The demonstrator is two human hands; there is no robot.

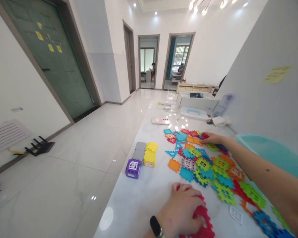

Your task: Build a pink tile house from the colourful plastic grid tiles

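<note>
My left hand (182, 208), with a dark-faced band at the wrist, is curled over red toothed pieces (205, 219) near the table's front edge and grips them. Farther off, my right hand (210, 138) reaches into the far part of a spread of coloured interlocking pieces (201, 163). Its fingertips touch a red piece there; whether they pinch it is too small to tell. To the left stand a purple block (132, 168), a grey block (139, 152) and a yellow block (149, 157), set side by side.
A pink box (161, 121), a clear case with a blue handle (193, 113) and a white box (198, 101) lie farther back on the white table (119, 205). A turquoise tub (270, 152) stands at the right. People are visible through the far doorways.
</note>
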